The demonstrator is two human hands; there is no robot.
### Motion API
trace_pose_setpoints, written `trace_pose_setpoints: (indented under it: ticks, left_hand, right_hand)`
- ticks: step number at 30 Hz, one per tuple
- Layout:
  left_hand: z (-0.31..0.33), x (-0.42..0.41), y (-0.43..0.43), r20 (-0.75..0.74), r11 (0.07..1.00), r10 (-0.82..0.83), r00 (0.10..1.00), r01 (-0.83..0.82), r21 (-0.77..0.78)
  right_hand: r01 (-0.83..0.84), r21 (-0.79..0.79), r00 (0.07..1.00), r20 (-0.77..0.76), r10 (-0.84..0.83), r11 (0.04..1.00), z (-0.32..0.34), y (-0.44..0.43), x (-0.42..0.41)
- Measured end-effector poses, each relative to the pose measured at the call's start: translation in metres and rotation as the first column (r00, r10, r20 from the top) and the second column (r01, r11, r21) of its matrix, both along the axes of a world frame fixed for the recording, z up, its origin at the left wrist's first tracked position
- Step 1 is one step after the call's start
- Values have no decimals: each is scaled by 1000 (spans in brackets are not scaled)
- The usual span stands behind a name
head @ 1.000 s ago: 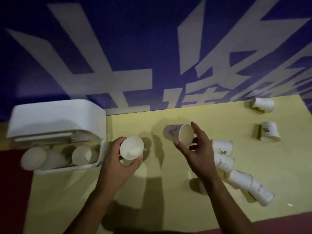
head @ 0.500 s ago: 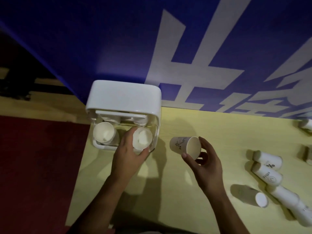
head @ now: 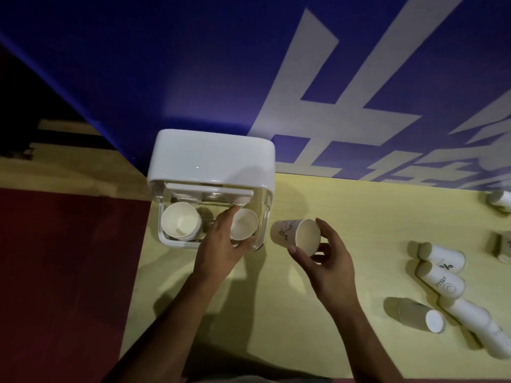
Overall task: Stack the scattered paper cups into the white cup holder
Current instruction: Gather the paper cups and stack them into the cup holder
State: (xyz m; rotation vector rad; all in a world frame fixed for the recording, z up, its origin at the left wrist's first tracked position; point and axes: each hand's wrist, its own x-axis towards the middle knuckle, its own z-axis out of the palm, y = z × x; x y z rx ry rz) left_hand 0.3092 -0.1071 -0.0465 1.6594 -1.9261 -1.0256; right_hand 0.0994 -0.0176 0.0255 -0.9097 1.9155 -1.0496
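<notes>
Two grips: each holding a cup.
Left grip [head: 221, 250]: plain cup [head: 244, 223] upright in holder [head: 210, 158].
Right grip [head: 329, 262]: printed cup [head: 290, 234] sideways, mouth rightward.

The cup holder [head: 213, 158] at centre is glossy white, the table [head: 279, 316] pale yellow. Across the top, a deep blue banner [head: 138, 64] carries big white strokes. The tilted cup [head: 284, 232] shows a dark doodle on off-white. Lower left, the floor [head: 55, 272] seems dark red.
</notes>
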Motion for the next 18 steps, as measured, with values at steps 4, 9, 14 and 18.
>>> trace_pose_setpoints:
  ticks: [4, 9, 14, 18]
  left_hand:
    - [-10, 0, -1, 16, 999, -30, 999, 29, 14]
    - [-22, 2, 1, 28, 997, -60, 998, 59, 56]
    - [-16, 6, 0, -16, 974, -34, 999, 37, 222]
    - [-19, 20, 4, -64, 968, 6, 998, 10, 252]
  right_hand:
    - [-12, 4, 1000, 3, 12, 1000, -4, -11, 9]
    - [-88, -1, 994, -72, 87, 996, -2, -23, 16]
    - [-273, -45, 949, -177, 261, 961, -7, -33, 37]
    - [-378, -48, 904, -235, 358, 924, -32, -41, 53]
